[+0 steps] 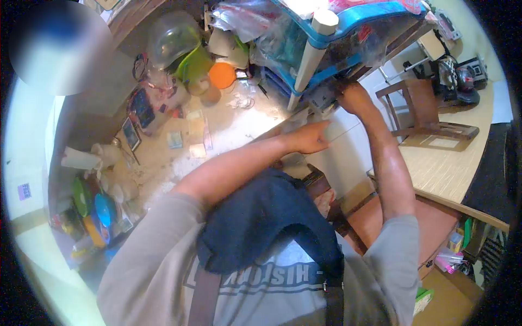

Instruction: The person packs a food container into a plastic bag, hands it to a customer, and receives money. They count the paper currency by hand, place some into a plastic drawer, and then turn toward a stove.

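My left hand (311, 138) is closed, fingers curled inward, in front of the white surface (345, 157); whatever it grips is too small to make out. From near its fingertips a thin line, perhaps a thread, runs toward my right forearm. My right hand (356, 99) reaches farther forward, bent at the wrist, beside the blue-and-white shelf rack (305, 70). Its fingers curl down by a dark item under the rack, and what they hold is hidden. A grey box-like object (322, 99) lies just left of that hand.
On the left, a cluttered worktop holds a phone (130, 134), an orange round lid (222, 75), a green container (193, 68) and papers (197, 127). To the right, a small wooden chair (421, 111) stands on a light wood table (440, 168). Plastic bags (244, 19) crowd the rack.
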The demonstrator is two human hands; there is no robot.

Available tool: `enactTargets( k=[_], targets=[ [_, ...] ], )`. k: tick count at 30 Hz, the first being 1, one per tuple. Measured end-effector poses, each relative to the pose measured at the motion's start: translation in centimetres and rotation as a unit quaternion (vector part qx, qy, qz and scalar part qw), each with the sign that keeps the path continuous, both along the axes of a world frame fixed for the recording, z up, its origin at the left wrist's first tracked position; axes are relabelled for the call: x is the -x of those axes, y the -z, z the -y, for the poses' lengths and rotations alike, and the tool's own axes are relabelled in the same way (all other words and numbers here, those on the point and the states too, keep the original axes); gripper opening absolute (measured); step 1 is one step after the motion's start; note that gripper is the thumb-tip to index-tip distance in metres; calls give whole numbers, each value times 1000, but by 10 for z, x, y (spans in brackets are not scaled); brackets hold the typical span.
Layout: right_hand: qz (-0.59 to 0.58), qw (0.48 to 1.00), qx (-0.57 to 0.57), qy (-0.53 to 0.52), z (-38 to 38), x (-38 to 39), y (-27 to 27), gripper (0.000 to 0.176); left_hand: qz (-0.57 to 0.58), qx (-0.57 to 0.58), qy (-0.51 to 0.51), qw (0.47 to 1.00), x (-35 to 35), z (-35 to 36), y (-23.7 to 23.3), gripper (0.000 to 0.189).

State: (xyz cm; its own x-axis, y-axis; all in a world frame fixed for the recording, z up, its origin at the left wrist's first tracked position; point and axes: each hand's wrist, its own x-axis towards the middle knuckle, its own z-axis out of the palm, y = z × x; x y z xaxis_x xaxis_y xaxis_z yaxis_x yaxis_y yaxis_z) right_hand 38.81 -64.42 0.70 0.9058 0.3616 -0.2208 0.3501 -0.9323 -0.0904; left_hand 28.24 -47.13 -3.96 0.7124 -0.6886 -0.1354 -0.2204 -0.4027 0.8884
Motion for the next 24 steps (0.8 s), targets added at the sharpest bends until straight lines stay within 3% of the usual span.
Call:
enactTargets(
  k=[1,4,8,11,13,18,23,24],
  targets=[
    [52,998,-36,-12,3,-5,14,32,-22,18,-15,999,0,-1,14,76],
    [64,998,-14,-24,-35,7,-6,39,-98,15,-72,992,-5,-5,35,72],
    [151,985,-77,8,-52,-4,23,44,-267,30,-185,945,-7,-10,10,64],
    [87,993,-69,47,-54,-7,20,52,-291,44,-170,941,-12,-14,4,60],
    [49,997,-57,-25,-51,-18,27,57,-302,58,-166,937,-14,-15,3,64],
    [22,995,-84,-47,-52,-23,15,56,-323,58,-177,928,-15,-14,-1,69],
    [67,980,-169,-81,-49,-29,23,50,-328,106,-178,922,-24,-13,29,48],
    [26,982,-176,-61,-47,-28,26,51,-327,108,-179,921,-25,-12,32,48]
  ],
)
